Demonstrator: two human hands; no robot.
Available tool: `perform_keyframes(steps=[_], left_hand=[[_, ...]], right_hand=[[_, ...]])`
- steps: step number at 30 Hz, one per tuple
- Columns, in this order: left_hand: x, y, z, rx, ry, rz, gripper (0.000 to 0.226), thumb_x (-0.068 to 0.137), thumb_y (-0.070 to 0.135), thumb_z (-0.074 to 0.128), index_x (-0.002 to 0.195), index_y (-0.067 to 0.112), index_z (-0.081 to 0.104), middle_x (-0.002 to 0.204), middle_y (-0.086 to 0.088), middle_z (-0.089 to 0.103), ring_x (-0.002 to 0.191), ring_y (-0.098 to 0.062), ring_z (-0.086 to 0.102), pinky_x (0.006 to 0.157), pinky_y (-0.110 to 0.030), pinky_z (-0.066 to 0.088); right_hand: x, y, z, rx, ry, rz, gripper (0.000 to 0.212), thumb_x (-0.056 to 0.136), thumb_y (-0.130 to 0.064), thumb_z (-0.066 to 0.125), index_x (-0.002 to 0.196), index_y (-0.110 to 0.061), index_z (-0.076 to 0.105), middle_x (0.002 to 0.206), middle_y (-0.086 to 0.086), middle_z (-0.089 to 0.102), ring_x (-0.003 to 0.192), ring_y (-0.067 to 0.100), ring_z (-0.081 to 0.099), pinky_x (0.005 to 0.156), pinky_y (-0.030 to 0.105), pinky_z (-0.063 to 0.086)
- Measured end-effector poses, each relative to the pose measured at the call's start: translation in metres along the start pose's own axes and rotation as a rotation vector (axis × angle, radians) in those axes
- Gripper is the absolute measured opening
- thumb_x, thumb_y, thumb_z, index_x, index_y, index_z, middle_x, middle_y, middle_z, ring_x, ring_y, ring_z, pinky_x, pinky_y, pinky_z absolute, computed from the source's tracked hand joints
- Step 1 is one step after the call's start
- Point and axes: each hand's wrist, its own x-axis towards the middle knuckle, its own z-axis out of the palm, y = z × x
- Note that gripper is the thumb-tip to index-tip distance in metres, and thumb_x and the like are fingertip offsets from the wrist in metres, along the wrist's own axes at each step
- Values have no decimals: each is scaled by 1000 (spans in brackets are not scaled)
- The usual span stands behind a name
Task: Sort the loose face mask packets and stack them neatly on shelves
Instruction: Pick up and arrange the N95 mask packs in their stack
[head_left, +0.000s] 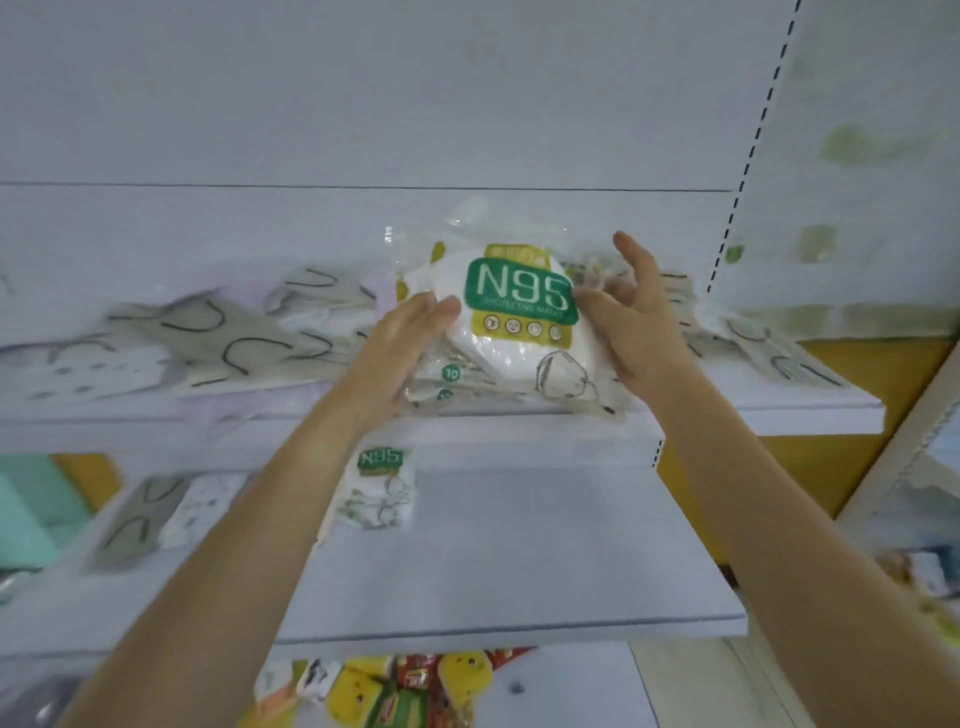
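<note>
Tip imo: my left hand (410, 338) and right hand (631, 322) are loose, gripping nothing, so just nudge N95 packet (519, 306) by its 2 sides flush w/ stack (452, 384) below.

— On the upper white shelf (810, 413)?
— Grey mask packets (208, 332) scattered left, stack of N95 packets (452, 374) mid-shelf, more packets (779, 358) right.
— And on the lower shelf (519, 561)?
— Single N95 packet (382, 483) toward the back; blurred grey-strapped packets (140, 514) at left, perhaps two.
</note>
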Motion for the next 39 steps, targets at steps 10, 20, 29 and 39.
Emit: perform_keyframes(steps=[10,20,29,39], left_hand=[[-133,-46,-96,-200,259,-123,43,75,19,59,118,23,56,114,-3,67,111,-27,60,87,-43,51],[-238,-156,-145,-313,369,-529,67,86,16,60,143,37,30,136,9,47,123,-18,48,88,-42,51],[-179,-263,-114,-278,216,-1006,48,86,26,63,129,14,45,122,-9,59,100,-23,60,70,-33,50],[-81,-374,-112,36,111,-1013,73,91,48,53,149,32,12,147,0,36,124,-28,43,91,-36,35]], right_hand=[[-100,43,133,3,-407,-73,79,88,-28,52,149,-29,1,124,-5,51,113,5,56,95,25,47],[-221,174,203,100,-431,510,88,73,-57,63,144,-50,11,152,-10,28,133,11,38,109,41,35],[-202,286,168,226,-171,868,29,91,-16,53,119,-17,51,111,11,66,86,26,68,52,24,52],[-87,405,171,-266,-308,940,44,97,-34,46,137,-22,34,133,0,45,110,16,51,84,34,44]])
